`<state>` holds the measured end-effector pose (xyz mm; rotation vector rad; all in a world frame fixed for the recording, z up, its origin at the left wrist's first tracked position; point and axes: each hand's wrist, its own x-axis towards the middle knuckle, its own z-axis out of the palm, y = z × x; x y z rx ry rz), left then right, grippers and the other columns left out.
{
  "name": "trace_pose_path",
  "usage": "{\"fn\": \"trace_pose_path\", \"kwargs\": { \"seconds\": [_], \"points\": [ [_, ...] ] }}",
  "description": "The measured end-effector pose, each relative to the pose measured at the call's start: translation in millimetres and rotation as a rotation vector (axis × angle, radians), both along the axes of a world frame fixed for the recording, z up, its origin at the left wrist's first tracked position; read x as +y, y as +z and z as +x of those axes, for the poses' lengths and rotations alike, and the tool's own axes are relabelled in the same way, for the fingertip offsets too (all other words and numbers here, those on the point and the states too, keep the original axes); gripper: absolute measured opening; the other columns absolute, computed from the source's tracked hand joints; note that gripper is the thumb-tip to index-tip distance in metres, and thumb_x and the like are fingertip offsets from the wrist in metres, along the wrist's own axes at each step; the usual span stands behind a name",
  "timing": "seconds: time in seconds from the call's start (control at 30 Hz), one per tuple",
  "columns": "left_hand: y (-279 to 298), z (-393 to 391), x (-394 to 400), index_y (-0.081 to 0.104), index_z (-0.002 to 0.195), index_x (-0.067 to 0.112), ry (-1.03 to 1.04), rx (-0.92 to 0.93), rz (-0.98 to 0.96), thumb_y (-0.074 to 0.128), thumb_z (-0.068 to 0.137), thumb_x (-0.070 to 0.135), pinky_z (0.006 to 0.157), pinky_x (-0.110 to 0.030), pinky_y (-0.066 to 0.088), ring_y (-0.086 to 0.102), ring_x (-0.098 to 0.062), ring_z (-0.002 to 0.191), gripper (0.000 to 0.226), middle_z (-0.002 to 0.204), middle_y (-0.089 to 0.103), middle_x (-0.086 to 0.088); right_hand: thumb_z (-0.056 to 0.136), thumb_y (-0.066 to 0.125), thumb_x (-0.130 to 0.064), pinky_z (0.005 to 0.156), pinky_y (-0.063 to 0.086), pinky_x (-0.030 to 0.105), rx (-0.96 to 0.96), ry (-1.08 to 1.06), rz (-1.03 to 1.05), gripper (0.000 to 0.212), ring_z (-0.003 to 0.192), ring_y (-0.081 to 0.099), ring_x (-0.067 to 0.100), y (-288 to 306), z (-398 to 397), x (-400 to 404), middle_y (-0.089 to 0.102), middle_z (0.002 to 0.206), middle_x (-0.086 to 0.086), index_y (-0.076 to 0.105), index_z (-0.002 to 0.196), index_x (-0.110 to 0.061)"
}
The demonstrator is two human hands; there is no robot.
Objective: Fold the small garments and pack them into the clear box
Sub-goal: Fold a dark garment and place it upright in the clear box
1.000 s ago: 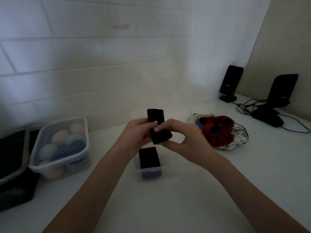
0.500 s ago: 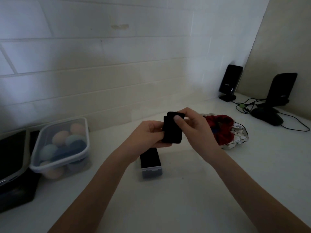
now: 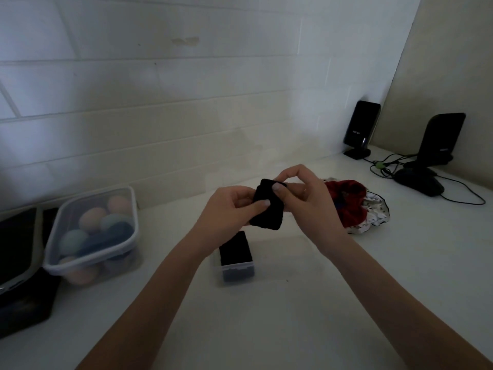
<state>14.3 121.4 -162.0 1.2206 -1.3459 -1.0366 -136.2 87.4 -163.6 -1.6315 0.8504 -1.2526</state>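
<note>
Single head-worn wide-angle view, looking forward and down across a white counter (image 3: pixel 293 316) toward a tiled wall (image 3: pixel 160 102). The camera sits close above the counter's near edge; both forearms enter from the bottom of the frame. Straight tile joints bow near the frame edges. The wall meets a side panel (image 3: pixel 453 76) at the counter's far right corner. No second view is supplied.

Bare forearms (no sleeves visible)
</note>
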Motion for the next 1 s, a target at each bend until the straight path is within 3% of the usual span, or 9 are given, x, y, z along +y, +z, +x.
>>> {"fn": "trace_pose_path", "kwargs": {
  "seconds": [0.13,0.27,0.4,0.47,0.57,0.63,0.77,0.93,1.0],
  "points": [
    [0.0,0.5,-0.4,0.067,0.086,0.011,0.045,0.009,-0.014,0.062,0.086,0.012,0.07,-0.024,0.059,0.073,-0.013,0.071,0.005,0.067,0.074,0.004,0.091,0.057,-0.013,0.063,0.061,0.036,0.032,0.013,0.119,0.017,0.08,0.072,0.02,2.7,1.8,4.1,0.07,0.093,0.016,0.051,0.107,-0.012],
    [7.8,8.9,3.2,0.071,0.085,0.013,0.046,-0.191,-0.008,0.065,0.084,0.023,0.063,-0.025,0.058,0.071,-0.01,0.067,0.012,0.067,0.073,0.006,0.087,0.063,-0.009,0.058,0.06,0.032,0.067,-0.037,0.165,0.026,0.075,0.072,0.025,5.9,-4.3,2.8,0.07,0.084,0.021,0.045,0.106,-0.007],
    [20.6,30.7,11.5,0.073,0.077,0.016,0.13,-0.563,-0.124,0.075,0.074,0.022,0.047,-0.018,0.052,0.066,-0.006,0.051,0.008,0.056,0.067,0.01,0.085,0.064,-0.008,0.052,0.06,0.032,0.31,0.045,0.272,0.023,0.072,0.069,0.027,8.0,-11.5,1.0,0.07,0.085,0.023,0.045,0.098,-0.006],
    [24.1,36.9,15.1,0.073,0.08,0.018,0.059,-0.835,-0.092,0.078,0.071,0.021,0.053,-0.017,0.051,0.062,-0.002,0.051,0.011,0.057,0.064,0.014,0.085,0.065,-0.008,0.053,0.06,0.034,0.499,0.092,0.26,0.018,0.069,0.069,0.027,2.0,-7.9,3.7,0.07,0.085,0.022,0.047,0.09,-0.008],
    [21.1,30.9,16.6,0.071,0.097,0.021,-0.082,-1.16,-0.006,0.075,0.073,0.017,0.074,-0.021,0.051,0.059,-0.004,0.07,0.024,0.082,0.068,0.011,0.085,0.065,-0.011,0.059,0.061,0.038,0.692,0.063,0.155,0.016,0.071,0.071,0.028,-10.2,2.8,7.6,0.071,0.083,0.018,0.05,0.082,-0.013],
    [17.2,23.8,16.5,0.068,0.104,0.023,-0.121,-1.221,0.038,0.072,0.075,0.014,0.083,-0.028,0.053,0.061,-0.007,0.081,0.03,0.098,0.068,0.008,0.085,0.065,-0.013,0.064,0.061,0.04,0.785,0.032,0.085,0.013,0.071,0.071,0.027,-15.4,6.8,6.8,0.071,0.083,0.014,0.052,0.084,-0.014],
    [12.2,17.4,15.5,0.063,0.11,0.022,-0.157,-1.273,0.07,0.067,0.078,0.01,0.086,-0.031,0.052,0.061,-0.012,0.094,0.034,0.109,0.067,0.004,0.085,0.064,-0.013,0.07,0.06,0.039,0.843,0.03,0.08,0.008,0.07,0.069,0.023,-17.6,8.9,5.7,0.066,0.08,0.005,0.062,0.092,-0.01],
    [10.6,13.9,14.5,0.061,0.115,0.02,-0.176,-1.295,0.095,0.064,0.081,0.01,0.086,-0.029,0.052,0.061,-0.014,0.098,0.036,0.116,0.064,0.003,0.08,0.072,-0.025,0.074,0.059,0.03,0.957,0.172,0.12,0.023,0.085,0.069,0.018,-5.5,2.1,4.3,0.071,0.101,0.004,0.071,0.102,-0.018],
    [7.7,13.8,13.7,0.059,0.114,0.022,-0.158,-1.288,0.083,0.064,0.08,0.01,0.082,-0.028,0.051,0.06,-0.013,0.092,0.036,0.115,0.063,0.003,0.079,0.072,-0.028,0.067,0.054,0.023,1.044,0.217,0.097,0.029,0.084,0.065,0.016,-3.7,3.4,5.1,0.07,0.099,0.002,0.07,0.108,-0.022]
  ]
}}
